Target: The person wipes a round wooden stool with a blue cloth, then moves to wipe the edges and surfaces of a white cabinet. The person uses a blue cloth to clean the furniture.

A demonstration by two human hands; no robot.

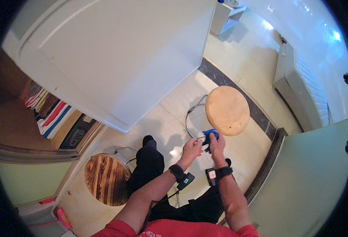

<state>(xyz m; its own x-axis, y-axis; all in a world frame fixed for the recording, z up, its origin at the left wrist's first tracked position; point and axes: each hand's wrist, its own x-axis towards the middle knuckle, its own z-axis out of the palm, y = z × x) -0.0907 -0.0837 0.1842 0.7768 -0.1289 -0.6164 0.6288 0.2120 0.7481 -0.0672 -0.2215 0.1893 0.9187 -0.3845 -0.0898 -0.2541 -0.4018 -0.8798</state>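
A round stool with a pale wooden seat [227, 111] stands before me, slightly right of the middle. Its thin grey metal leg frame [187, 121] curves out on the left and comes down to my hands. My right hand [217, 145] grips a bunched blue cloth [208, 137] pressed around the metal tube, close to the seat's lower edge. Just left of the cloth, my left hand [190, 150] pinches the same tube between thumb and fingers. The cloth and fingers hide that stretch of the tube. Each wrist wears a strapped black device.
A second stool with a dark-grained wooden seat [107, 179] is beside my left leg. A large white door panel [126, 53] fills the upper left. Folded clothes [51, 111] lie above a black keypad box [77, 131] in a cabinet. A mattress [307, 86] is beyond the dark threshold [221, 79].
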